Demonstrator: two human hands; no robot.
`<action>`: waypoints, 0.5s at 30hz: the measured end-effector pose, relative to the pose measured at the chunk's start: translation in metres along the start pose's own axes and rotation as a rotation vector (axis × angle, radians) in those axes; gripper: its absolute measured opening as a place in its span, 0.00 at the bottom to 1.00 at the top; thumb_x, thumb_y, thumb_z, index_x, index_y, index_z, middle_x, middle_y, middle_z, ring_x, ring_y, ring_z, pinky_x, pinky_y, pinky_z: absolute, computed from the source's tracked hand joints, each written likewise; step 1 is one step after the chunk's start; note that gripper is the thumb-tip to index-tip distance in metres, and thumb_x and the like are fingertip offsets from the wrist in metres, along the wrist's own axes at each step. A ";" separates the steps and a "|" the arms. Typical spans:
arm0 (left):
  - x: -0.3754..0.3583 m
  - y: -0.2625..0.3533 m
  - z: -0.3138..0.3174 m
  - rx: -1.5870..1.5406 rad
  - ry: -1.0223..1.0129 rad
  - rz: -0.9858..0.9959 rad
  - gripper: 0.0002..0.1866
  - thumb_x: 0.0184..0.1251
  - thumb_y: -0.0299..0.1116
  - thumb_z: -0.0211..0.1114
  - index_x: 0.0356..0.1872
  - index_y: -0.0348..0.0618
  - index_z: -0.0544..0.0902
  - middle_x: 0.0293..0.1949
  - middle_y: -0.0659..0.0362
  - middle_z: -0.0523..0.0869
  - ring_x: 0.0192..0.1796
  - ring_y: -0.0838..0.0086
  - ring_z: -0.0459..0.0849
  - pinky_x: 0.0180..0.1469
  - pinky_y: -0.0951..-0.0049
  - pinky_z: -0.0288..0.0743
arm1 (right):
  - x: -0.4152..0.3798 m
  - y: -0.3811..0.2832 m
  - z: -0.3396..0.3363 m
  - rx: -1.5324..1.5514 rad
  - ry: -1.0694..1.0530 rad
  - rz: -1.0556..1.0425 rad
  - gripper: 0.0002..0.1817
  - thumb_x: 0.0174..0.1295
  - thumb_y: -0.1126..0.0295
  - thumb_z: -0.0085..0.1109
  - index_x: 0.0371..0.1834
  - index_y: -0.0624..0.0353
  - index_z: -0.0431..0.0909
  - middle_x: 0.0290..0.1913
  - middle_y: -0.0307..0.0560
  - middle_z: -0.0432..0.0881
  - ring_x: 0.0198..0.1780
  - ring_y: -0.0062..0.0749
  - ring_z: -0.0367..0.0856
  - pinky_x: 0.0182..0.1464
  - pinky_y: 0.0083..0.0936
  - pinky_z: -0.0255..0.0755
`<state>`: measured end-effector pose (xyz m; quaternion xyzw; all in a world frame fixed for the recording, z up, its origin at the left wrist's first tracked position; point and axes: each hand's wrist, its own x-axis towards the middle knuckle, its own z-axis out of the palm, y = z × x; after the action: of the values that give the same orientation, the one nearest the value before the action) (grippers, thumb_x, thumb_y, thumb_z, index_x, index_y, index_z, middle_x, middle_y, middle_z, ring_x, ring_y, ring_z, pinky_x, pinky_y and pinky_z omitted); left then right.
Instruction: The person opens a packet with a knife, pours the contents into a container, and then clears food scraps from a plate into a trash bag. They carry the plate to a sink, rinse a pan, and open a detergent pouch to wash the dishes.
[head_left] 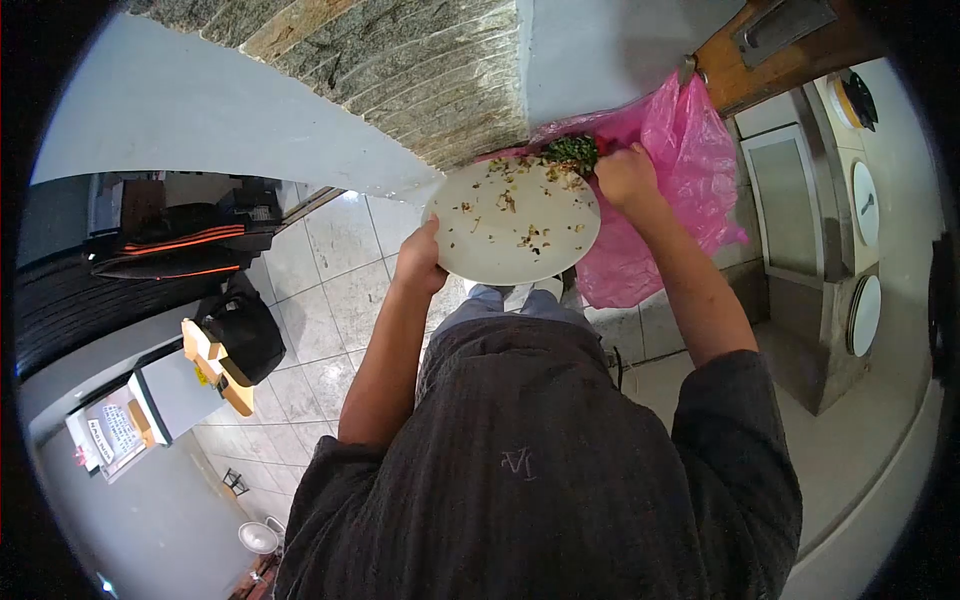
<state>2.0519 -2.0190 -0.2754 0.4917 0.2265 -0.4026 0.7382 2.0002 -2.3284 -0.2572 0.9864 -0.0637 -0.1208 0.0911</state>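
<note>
Head view looks straight down the person's dark grey top to a white plate held out in front of the body, over a tiled floor. Left hand grips the plate at its near-left rim, fingers curled under it, thumb side against the edge; hand is closed around the rim. The plate is roughly level or slightly tipped toward the far side, can't tell exactly. Its surface is scattered with small bits of chopped food scraps, brownish and green. Right hand is at the far-right edge of the plate, fingers bent, bunched against a clump of dark leafy greens sitting at the plate's far rim; whether the fingers pinch the greens or just press on them can't be told. Just beyond and under that edge is a pink plastic bag, open mouth touching or just beside the plate rim, hanging by a wooden door edge. A stone-faced wall corner is above the plate. Off left on the floor: a black bag and a stack of dark items with orange stripes, well apart from the hands.
</note>
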 end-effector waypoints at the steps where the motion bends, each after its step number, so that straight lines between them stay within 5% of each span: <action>1: 0.000 -0.001 -0.001 -0.003 0.004 0.000 0.25 0.78 0.40 0.40 0.66 0.31 0.61 0.62 0.46 0.72 0.62 0.59 0.73 0.62 0.62 0.67 | -0.010 0.001 0.004 0.025 0.111 -0.083 0.10 0.52 0.70 0.51 0.25 0.54 0.85 0.28 0.48 0.84 0.36 0.42 0.83 0.51 0.37 0.71; 5: 0.010 -0.004 -0.006 -0.029 0.024 -0.033 0.23 0.78 0.39 0.38 0.63 0.31 0.64 0.58 0.46 0.74 0.58 0.58 0.76 0.59 0.60 0.73 | -0.031 -0.003 0.002 0.047 0.317 -0.273 0.02 0.45 0.69 0.56 0.18 0.52 0.75 0.21 0.46 0.78 0.31 0.40 0.79 0.45 0.36 0.69; 9: 0.003 -0.003 0.009 -0.051 0.018 -0.059 0.23 0.78 0.38 0.37 0.64 0.30 0.62 0.60 0.44 0.73 0.60 0.57 0.75 0.60 0.59 0.72 | -0.033 -0.002 0.012 0.100 0.329 -0.229 0.06 0.51 0.72 0.53 0.19 0.56 0.78 0.21 0.49 0.80 0.32 0.42 0.83 0.48 0.38 0.71; 15: 0.021 -0.015 0.003 -0.110 0.029 -0.074 0.22 0.78 0.36 0.36 0.64 0.29 0.61 0.60 0.44 0.73 0.60 0.56 0.75 0.61 0.58 0.72 | -0.042 -0.010 0.004 0.178 0.337 -0.086 0.11 0.52 0.73 0.52 0.39 0.61 0.68 0.19 0.53 0.78 0.27 0.49 0.80 0.48 0.39 0.71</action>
<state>2.0513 -2.0327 -0.2972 0.4473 0.2771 -0.4096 0.7453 1.9601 -2.3131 -0.2537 0.9987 -0.0159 0.0484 0.0077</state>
